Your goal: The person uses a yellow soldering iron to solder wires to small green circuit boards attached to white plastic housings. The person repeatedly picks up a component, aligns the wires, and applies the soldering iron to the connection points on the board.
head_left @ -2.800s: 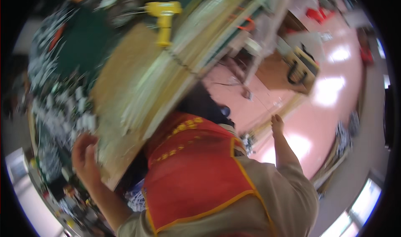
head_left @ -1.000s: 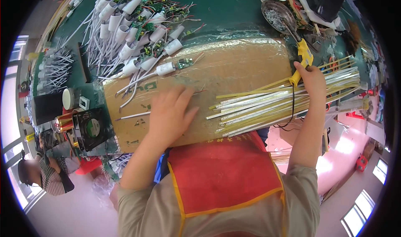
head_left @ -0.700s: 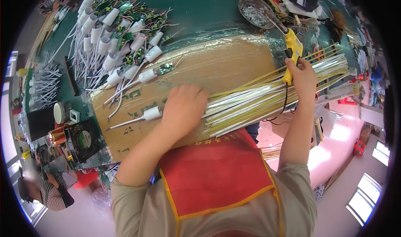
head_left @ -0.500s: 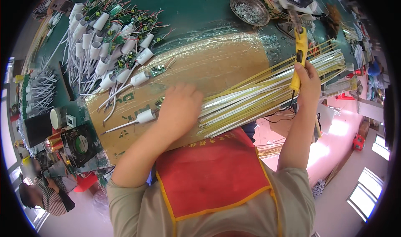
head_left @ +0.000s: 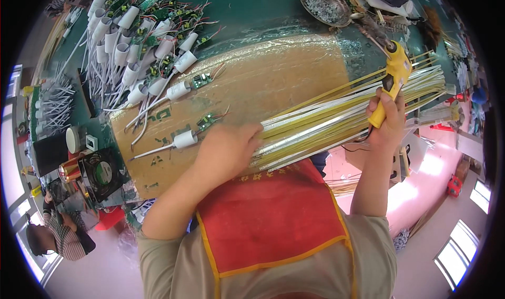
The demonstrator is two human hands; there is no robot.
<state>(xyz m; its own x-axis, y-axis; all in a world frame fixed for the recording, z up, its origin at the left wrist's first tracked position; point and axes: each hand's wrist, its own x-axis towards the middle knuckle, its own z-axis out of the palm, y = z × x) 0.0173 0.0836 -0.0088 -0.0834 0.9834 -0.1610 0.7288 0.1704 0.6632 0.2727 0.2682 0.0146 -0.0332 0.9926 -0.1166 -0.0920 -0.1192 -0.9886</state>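
Left hand [head_left: 226, 151] presses flat on one strip bundle [head_left: 347, 117]; right hand [head_left: 386, 122] grips one yellow tool [head_left: 392, 80].

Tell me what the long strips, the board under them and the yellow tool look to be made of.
Strips: thin, glossy, silvery-white and yellow, likely metal-backed; the shine suggests it. Board: matte brown, probably cardboard or fibreboard, under what looks like clear film. Tool in the right hand: smooth yellow plastic by its moulded look. The left hand rests on the strips' ends.

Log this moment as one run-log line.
left hand: palm down on near end of yellow-white strip bundle | right hand: gripping yellow glue gun over bundle | surface: cardboard sheet
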